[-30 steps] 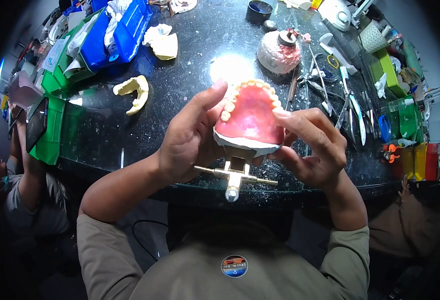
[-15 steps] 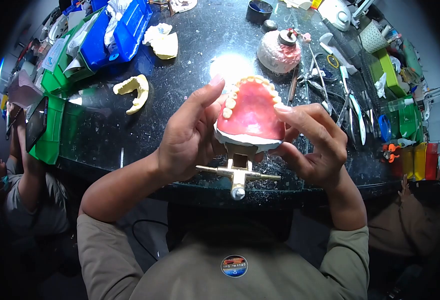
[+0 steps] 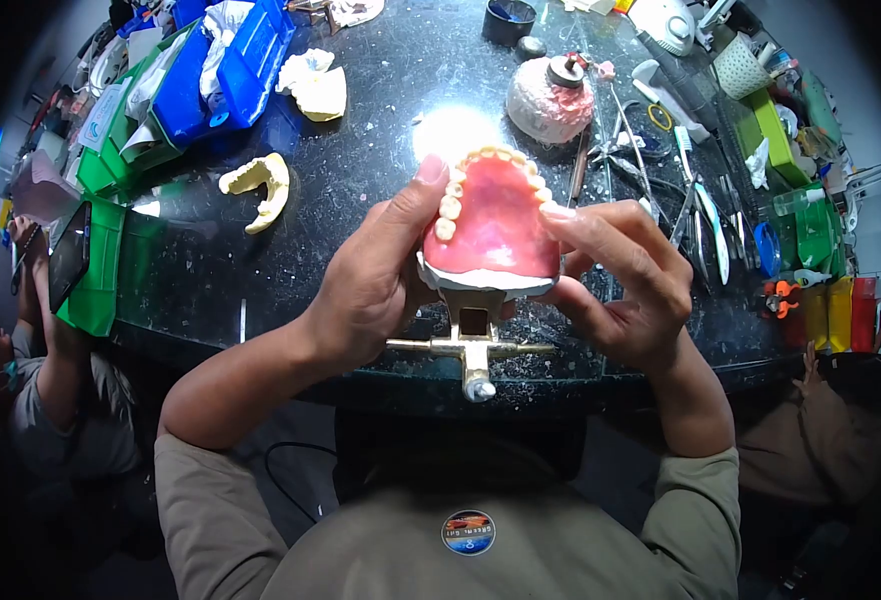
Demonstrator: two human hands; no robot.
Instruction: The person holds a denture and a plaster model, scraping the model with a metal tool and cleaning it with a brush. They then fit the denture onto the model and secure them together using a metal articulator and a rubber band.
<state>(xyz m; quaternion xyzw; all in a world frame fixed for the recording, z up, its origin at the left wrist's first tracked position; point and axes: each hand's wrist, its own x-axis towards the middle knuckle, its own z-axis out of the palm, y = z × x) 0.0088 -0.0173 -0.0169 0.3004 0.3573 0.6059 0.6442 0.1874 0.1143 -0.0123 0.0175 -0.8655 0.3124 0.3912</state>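
An upper denture (image 3: 492,215) with a pink base and a row of cream teeth sits on a white plaster cast (image 3: 500,283). Beneath it is a brass articulator (image 3: 475,350) with a crossbar and an end knob. My left hand (image 3: 370,275) wraps the left side of the cast, thumb up beside the teeth; its other fingers are mostly hidden behind. On the other side, my right hand (image 3: 630,275) has its index fingertip against the right-hand teeth and its thumb at the cast's lower right edge. The denture's palate side faces me, lit brightly.
A horseshoe-shaped cream piece (image 3: 265,190) and a plaster lump (image 3: 315,88) lie left, near blue bins (image 3: 255,60). A round plaster-covered flask (image 3: 550,100) stands behind. Hand tools and a toothbrush (image 3: 705,215) lie right. Another person's arm (image 3: 45,290) is at far left.
The denture and both hands appear slightly further left, along with the bench, as the view shifts a little. My right index finger stays at the teeth, and the grip looks the same.
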